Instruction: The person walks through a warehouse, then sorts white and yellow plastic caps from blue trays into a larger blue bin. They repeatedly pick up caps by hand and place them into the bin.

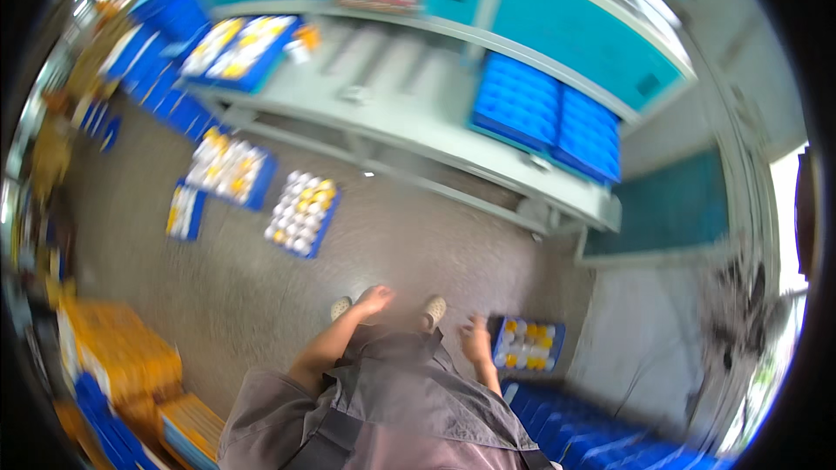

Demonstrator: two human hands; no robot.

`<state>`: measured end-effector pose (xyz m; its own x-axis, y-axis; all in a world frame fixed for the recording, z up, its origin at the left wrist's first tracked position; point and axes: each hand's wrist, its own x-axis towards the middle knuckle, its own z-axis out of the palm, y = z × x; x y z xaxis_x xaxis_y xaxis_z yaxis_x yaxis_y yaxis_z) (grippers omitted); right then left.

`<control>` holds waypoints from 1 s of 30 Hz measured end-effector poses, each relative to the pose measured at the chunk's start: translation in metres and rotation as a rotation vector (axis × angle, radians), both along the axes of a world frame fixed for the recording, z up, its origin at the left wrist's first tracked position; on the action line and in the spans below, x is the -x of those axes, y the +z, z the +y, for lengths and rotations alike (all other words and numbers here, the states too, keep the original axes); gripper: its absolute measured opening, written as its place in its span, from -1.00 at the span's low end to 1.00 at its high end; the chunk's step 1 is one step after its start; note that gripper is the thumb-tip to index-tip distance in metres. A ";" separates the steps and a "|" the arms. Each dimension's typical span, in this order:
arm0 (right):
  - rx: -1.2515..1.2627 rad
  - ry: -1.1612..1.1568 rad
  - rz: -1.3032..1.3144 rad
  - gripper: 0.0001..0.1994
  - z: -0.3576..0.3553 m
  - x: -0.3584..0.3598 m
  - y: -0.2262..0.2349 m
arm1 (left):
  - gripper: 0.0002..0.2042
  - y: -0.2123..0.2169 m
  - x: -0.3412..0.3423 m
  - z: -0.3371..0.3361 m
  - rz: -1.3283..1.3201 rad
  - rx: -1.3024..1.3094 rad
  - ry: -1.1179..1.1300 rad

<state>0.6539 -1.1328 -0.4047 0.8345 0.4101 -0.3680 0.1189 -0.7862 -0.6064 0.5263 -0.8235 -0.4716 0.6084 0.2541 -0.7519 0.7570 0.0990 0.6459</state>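
1. Grey shirt [383, 400] fills the bottom of the view, closest to the lens; both forearms come out of it toward the floor.
2. Left hand [376, 299] hangs low between two light shoes [433, 308], empty as far as I can see. Fingers too blurred to tell spread or closed.
3. Right hand [475, 337] is just beside the left edge of a small blue tray [528, 345] on the floor, right of the feet. Contact unclear; finger state can't be read either.
4. That tray holds round yellow and white pieces in a grid of pockets.
5. Floor [401, 235] is speckled grey-brown, slightly glossy with one light reflection.
6. More blue trays with white/yellow pieces [301, 213] lie on the floor up left, well apart from the hands.
7. Pale worktop [409, 113] runs across the top, carrying stacked empty blue trays [547, 117] and a filled one at far left; teal cabinet panels behind.
8. Yellow cartons [113, 352] lower left, blue tray stacks lower right, both cut by the fisheye rim.
9. Whole frame is motion-blurred; small details unreadable.
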 end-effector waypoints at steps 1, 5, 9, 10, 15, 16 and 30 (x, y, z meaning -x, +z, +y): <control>-0.051 0.454 -0.212 -0.44 0.044 0.008 -0.016 | -0.69 -0.008 0.031 0.015 0.056 -0.081 -0.005; 0.050 0.970 -0.219 -0.62 0.198 0.001 -0.006 | -0.70 -0.025 0.195 0.074 0.097 -0.021 0.676; -0.243 0.670 -0.130 -0.74 0.270 -0.007 -0.038 | -0.70 -0.011 0.364 0.097 0.242 -0.110 1.071; -0.049 0.657 -0.173 -0.75 0.272 -0.006 -0.061 | -0.69 -0.004 0.400 0.098 0.224 -0.076 1.142; 0.656 0.858 0.362 -0.71 0.248 0.039 -0.165 | -0.76 0.018 0.513 0.120 0.227 -0.019 1.501; 0.816 0.450 0.560 -0.72 0.240 0.056 -0.167 | -0.76 0.018 0.527 0.128 0.226 0.010 1.553; 0.740 1.792 -0.209 -0.82 0.752 0.247 -0.220 | -0.87 0.000 0.690 0.276 0.152 0.230 1.924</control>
<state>0.4066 -0.3810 -0.6243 -0.2591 0.5336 -0.8050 0.9568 0.2554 -0.1387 -0.1634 -0.5478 -0.4717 -0.3822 0.3006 -0.8738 -0.4098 0.7924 0.4519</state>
